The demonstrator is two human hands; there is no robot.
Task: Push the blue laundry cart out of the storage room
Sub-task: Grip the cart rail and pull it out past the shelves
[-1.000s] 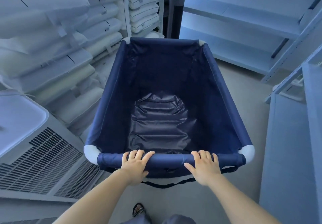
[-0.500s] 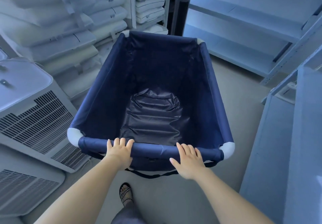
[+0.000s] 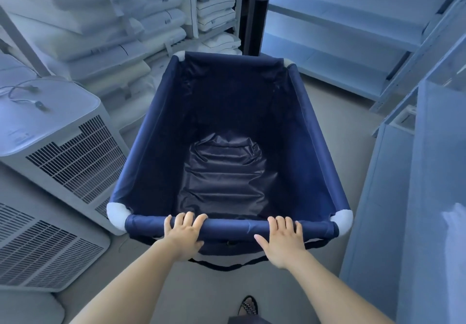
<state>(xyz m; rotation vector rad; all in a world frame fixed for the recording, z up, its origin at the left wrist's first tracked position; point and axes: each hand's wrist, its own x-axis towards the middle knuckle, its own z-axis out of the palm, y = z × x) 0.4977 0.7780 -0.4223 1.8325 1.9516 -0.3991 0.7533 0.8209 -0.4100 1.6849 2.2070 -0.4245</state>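
The blue laundry cart [image 3: 312, 132] fills the middle of the view, a deep navy fabric bin with white corner caps and nothing inside. My left hand [image 3: 185, 235] grips the near rail left of centre, fingers curled over the top. My right hand [image 3: 283, 243] rests on the same rail right of centre, fingers over the top and thumb stretched out to the left. A dark strap hangs under the near rail.
Two white slatted appliances [image 3: 63, 152] stand close on the left, one touching the cart's near left corner. Stacked white pillows [image 3: 106, 28] fill the shelves behind them. Metal shelving [image 3: 353, 46] lines the back right, and a pale cabinet [image 3: 416, 197] sits on the right. Grey floor runs between cart and shelving.
The cart and my hands have drawn back from the pillow shelves, so more of the slatted appliances shows on the left. Both hands stay on the near rail.
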